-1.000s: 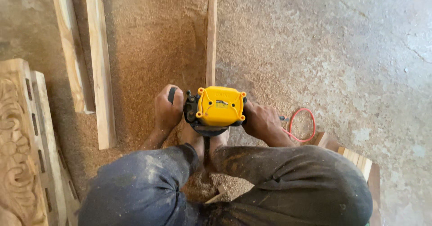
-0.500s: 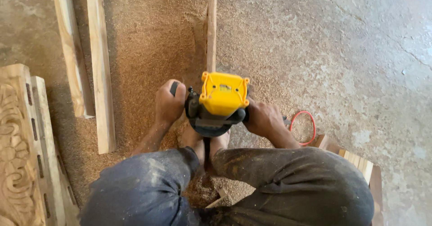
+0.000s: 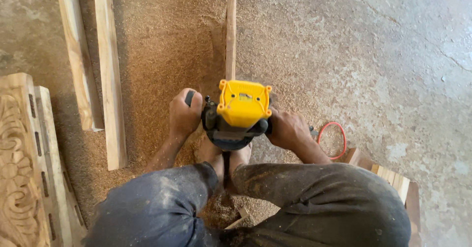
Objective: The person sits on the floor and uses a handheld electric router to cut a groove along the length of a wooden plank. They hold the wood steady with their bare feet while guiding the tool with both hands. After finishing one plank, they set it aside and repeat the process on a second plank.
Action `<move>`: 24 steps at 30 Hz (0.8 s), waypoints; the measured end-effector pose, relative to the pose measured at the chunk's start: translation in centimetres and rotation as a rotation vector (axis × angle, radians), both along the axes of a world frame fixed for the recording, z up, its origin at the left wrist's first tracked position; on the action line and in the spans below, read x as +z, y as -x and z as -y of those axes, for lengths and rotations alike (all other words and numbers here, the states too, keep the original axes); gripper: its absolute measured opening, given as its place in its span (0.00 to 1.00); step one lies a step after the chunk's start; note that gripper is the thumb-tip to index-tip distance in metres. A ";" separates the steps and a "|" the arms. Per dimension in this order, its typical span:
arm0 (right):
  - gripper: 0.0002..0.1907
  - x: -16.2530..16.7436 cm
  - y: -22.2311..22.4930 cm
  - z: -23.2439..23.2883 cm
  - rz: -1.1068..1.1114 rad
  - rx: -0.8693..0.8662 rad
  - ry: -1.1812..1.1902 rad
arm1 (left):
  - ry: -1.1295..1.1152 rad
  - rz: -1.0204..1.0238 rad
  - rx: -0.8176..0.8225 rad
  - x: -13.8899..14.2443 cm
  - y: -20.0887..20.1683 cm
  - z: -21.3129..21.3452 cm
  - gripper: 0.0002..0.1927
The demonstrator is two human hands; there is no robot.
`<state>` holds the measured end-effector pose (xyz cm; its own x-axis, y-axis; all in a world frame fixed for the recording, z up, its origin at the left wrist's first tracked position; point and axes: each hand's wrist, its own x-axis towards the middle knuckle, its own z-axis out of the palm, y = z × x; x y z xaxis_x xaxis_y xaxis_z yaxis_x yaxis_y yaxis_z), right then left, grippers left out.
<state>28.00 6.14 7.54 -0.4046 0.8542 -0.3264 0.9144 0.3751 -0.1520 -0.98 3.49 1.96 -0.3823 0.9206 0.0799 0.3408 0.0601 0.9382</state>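
**Router rides a narrow strip, feet close by**

Forward along the wood is where the yellow-capped router (image 3: 243, 110) has travelled in the last second, edging away from the worker's knees. Both hands are clenched on its side grips: the left hand (image 3: 185, 114) around the black handle on one flank, the right hand (image 3: 287, 128) around the other. The tool sits on a thin wooden strip (image 3: 230, 35) that lies on the sawdust-covered floor (image 3: 162, 55) and runs straight ahead of the person. Bare feet (image 3: 212, 151) rest just behind the machine, apparently pinning the strip.

Risks, as judged from this view: the strip is narrower than the router's base, so a tilt could let the cutter gouge or jump off the edge. With toes so near, a kickback could bring the bit toward them. The red cable (image 3: 333, 140) loops beside the right wrist and might snag. 2 long boards (image 3: 93, 70) and a carved panel (image 3: 17, 168) lie to the left.
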 end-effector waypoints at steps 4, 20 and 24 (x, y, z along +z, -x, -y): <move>0.12 -0.5 0.0 0.7 -0.064 0.119 -0.124 | 0.006 0.025 -0.009 0.3 -0.4 1.9 0.16; 0.16 -0.7 -0.3 0.1 -0.053 0.058 -0.056 | -0.021 -0.023 -0.022 -0.2 -0.2 0.7 0.15; 0.15 0.7 -0.1 -1.8 0.031 -0.004 0.006 | 0.049 -0.049 -0.035 -0.6 0.5 -2.7 0.16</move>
